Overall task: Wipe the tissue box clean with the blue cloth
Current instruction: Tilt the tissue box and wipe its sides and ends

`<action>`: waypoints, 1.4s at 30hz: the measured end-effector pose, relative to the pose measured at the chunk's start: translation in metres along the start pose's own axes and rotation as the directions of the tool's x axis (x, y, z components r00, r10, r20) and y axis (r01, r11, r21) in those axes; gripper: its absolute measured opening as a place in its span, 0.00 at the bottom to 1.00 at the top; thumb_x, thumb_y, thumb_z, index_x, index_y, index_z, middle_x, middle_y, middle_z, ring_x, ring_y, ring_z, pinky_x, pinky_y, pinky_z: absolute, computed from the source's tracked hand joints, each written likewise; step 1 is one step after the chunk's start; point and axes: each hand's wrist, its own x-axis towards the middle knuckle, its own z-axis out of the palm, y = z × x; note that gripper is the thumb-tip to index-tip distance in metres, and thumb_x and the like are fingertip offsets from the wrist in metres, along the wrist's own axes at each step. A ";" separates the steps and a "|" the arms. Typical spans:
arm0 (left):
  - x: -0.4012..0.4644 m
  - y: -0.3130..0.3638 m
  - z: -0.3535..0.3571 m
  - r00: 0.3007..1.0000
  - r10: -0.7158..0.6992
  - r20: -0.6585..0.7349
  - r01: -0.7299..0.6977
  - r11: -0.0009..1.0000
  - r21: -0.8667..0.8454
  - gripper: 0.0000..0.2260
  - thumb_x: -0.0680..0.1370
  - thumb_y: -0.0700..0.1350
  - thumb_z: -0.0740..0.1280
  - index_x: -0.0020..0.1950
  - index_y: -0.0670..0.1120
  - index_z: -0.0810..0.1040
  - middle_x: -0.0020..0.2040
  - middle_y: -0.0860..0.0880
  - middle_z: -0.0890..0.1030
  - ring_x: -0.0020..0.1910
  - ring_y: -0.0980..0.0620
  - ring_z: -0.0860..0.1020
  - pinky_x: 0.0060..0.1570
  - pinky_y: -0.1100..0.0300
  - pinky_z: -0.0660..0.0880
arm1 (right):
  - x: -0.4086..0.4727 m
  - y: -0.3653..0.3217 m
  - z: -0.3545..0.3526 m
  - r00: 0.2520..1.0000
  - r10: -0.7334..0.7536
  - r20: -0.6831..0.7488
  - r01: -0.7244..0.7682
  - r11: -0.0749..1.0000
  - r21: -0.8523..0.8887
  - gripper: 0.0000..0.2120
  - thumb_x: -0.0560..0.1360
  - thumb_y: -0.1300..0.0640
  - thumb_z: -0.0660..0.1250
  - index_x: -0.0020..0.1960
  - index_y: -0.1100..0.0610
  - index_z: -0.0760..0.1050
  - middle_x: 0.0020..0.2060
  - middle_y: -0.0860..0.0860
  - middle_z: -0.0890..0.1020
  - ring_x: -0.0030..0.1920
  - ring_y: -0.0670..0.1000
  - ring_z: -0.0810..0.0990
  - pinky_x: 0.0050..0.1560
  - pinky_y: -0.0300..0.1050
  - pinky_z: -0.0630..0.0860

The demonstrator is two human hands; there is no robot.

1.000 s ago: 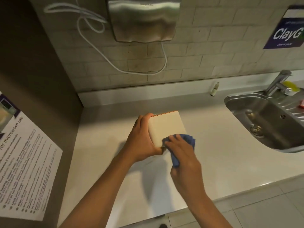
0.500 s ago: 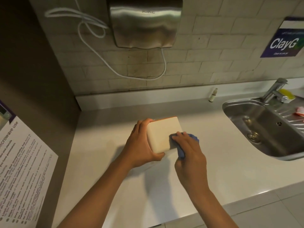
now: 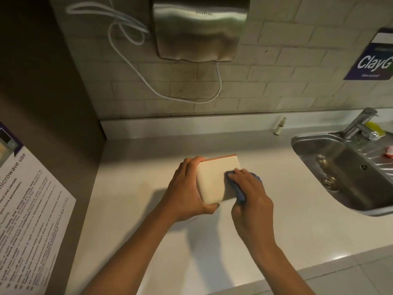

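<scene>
A cream tissue box [image 3: 212, 179] with an orange top edge is tilted up over the white counter [image 3: 131, 209]. My left hand [image 3: 187, 192] grips its left side, thumb curled under the near corner. My right hand [image 3: 248, 194] holds a bunched blue cloth [image 3: 240, 193] and presses it against the right part of the box face. Most of the cloth is hidden under my fingers; blue shows at the fingertips and below the palm.
A steel sink [image 3: 340, 167] with a tap [image 3: 359, 122] lies to the right. A small white bottle [image 3: 279, 126] stands at the backsplash. A steel hand dryer [image 3: 197, 28] with a looped cable hangs above. A microwave notice [image 3: 27, 220] is on the left wall.
My right hand has slid the cloth up the box face, from the lower right corner toward the upper right. My left hand keeps the same grip on the box.
</scene>
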 end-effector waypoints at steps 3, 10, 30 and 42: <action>0.001 0.000 -0.001 1.000 -0.012 -0.004 0.012 1.000 -0.012 0.51 0.57 0.62 0.81 0.74 0.59 0.58 0.68 0.58 0.65 0.64 0.53 0.71 0.60 0.49 0.77 | 0.020 -0.007 0.002 0.999 0.052 0.008 -0.052 0.999 0.014 0.28 0.65 0.77 0.67 0.61 0.57 0.79 0.61 0.52 0.79 0.64 0.54 0.76 0.62 0.40 0.71; 0.001 -0.002 -0.001 1.000 -0.014 0.001 0.014 1.000 -0.026 0.51 0.57 0.62 0.81 0.74 0.63 0.56 0.68 0.61 0.65 0.64 0.56 0.72 0.61 0.51 0.77 | -0.011 0.001 0.005 0.979 -0.204 0.024 0.205 0.979 -0.025 0.25 0.65 0.77 0.67 0.59 0.60 0.80 0.61 0.52 0.80 0.66 0.51 0.74 0.65 0.44 0.71; -0.006 -0.003 0.013 0.995 -0.022 -0.099 0.011 0.994 -0.110 0.52 0.57 0.60 0.83 0.73 0.70 0.55 0.67 0.64 0.65 0.65 0.59 0.72 0.57 0.74 0.68 | 0.067 0.037 0.007 0.852 0.444 0.280 -0.509 0.573 0.642 0.05 0.75 0.54 0.70 0.50 0.48 0.83 0.46 0.47 0.85 0.50 0.51 0.82 0.43 0.48 0.77; 0.000 -0.006 0.006 0.997 -0.017 -0.069 0.010 0.995 -0.100 0.51 0.57 0.59 0.82 0.73 0.64 0.58 0.67 0.62 0.67 0.66 0.56 0.73 0.61 0.58 0.74 | 0.007 0.048 0.006 0.930 0.360 0.078 -0.302 0.623 0.722 0.18 0.73 0.75 0.65 0.53 0.56 0.83 0.52 0.52 0.84 0.47 0.51 0.82 0.38 0.50 0.80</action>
